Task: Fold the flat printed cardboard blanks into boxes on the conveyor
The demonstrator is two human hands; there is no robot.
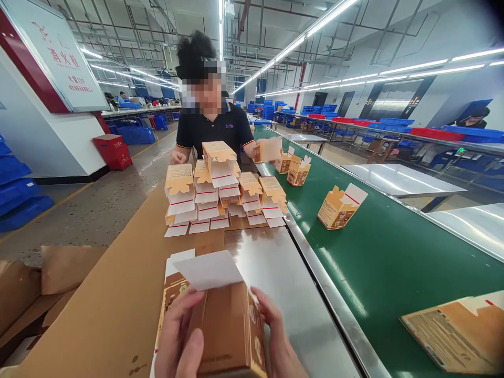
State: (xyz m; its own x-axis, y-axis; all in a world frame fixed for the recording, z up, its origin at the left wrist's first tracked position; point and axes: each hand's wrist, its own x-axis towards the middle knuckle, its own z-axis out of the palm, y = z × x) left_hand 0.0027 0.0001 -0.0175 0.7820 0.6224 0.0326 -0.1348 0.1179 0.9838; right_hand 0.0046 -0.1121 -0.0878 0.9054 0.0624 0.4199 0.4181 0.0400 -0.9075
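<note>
Low in front of me, my left hand (pixel 183 333) and my right hand (pixel 275 333) grip a brown printed carton (pixel 224 325) from both sides. Its white flap (pixel 212 270) stands out from the far edge. The left fingers and thumb lie over the carton's left edge, while the right fingers press along its printed right side. Partly hidden behind my left hand, another printed carton (pixel 173 283) with a white flap lies on the table.
Open-flapped cartons (pixel 208 194) are piled across the cardboard-covered table (pixel 118 278). Behind them a person (pixel 214 123) holds a carton (pixel 268 150). Several cartons (pixel 338 207) stand on the green conveyor (pixel 354 262) to the right, and a flatter one (pixel 457 331) lies nearer. An open cardboard box (pixel 71 268) sits left.
</note>
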